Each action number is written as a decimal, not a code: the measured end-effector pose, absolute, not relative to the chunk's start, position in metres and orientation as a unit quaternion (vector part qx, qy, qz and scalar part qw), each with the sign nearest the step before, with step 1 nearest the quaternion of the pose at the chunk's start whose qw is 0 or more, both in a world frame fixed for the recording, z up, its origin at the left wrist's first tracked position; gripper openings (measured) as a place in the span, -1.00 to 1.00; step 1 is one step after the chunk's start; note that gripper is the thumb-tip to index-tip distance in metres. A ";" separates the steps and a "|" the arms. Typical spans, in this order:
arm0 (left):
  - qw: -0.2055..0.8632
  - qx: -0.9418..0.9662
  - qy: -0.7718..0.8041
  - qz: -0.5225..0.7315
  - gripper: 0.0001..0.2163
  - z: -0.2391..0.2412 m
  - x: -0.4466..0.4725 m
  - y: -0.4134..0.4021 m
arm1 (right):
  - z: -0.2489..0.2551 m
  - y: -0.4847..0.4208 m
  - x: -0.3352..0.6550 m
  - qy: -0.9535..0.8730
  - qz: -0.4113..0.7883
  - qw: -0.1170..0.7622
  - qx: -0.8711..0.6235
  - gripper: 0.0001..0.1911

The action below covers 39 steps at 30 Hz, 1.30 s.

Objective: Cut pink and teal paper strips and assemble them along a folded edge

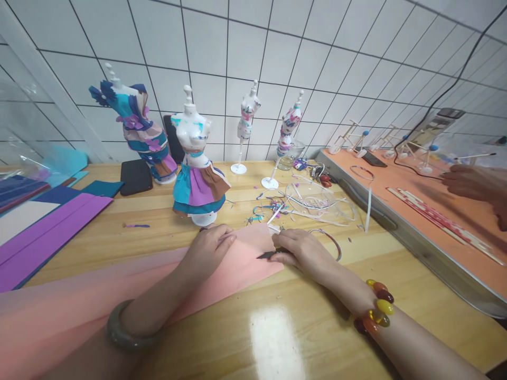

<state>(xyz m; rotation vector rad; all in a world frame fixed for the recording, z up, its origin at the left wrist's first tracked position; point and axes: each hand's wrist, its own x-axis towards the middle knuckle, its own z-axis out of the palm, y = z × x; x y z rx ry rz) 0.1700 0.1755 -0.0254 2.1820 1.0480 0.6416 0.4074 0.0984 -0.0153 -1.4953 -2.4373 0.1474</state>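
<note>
A long sheet of pink crepe paper (233, 274) stretches from the lower left to the middle of the table. My left hand (212, 245) pinches its upper edge with curled fingers. At the sheet's right end, my right hand (301, 250) closes around scissors (267, 255). Their dark blades sit at a slit in the paper; the handles are mostly hidden by my hand. Just beyond my left hand stands a white dress form (191, 126) wearing a skirt of turquoise, purple and brown strips.
Behind stand a fully dressed form (138, 126) and two small painted forms (249, 113). Coloured sheets (59, 227) and a black phone (137, 177) lie left. Paper scraps (277, 206) litter the table beyond my right hand. Another person's hand (475, 182) is over the orange table (435, 195).
</note>
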 end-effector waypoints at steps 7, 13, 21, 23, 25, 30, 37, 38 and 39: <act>0.317 0.825 0.397 0.247 -0.82 -0.025 0.170 0.175 | -0.016 0.099 0.408 -0.845 0.047 0.136 -0.515 -0.59; 0.318 0.825 0.398 0.244 -0.82 -0.025 0.170 0.175 | -0.016 0.099 0.409 -0.846 0.047 0.139 -0.513 -0.61; 0.323 0.826 0.389 0.249 -0.83 -0.025 0.170 0.174 | -0.017 0.098 0.410 -0.845 0.063 0.143 -0.512 -0.61; 0.322 0.826 0.385 0.256 -0.85 -0.026 0.169 0.174 | -0.017 0.098 0.410 -0.845 0.064 0.141 -0.511 -0.61; 0.319 0.827 0.384 0.259 -0.85 -0.026 0.170 0.174 | -0.016 0.098 0.409 -0.846 0.062 0.141 -0.511 -0.61; 0.307 0.831 0.384 0.260 -0.84 -0.026 0.169 0.173 | -0.012 0.096 0.406 -0.853 0.062 0.135 -0.501 -0.64; 0.308 0.830 0.378 0.271 -0.85 -0.028 0.168 0.173 | -0.009 0.096 0.408 -0.844 0.109 0.124 -0.511 -0.71; 0.308 0.830 0.378 0.271 -0.85 -0.028 0.168 0.173 | -0.009 0.097 0.409 -0.841 0.115 0.122 -0.514 -0.71; 0.307 0.830 0.380 0.270 -0.85 -0.029 0.168 0.172 | -0.009 0.098 0.409 -0.839 0.120 0.120 -0.517 -0.71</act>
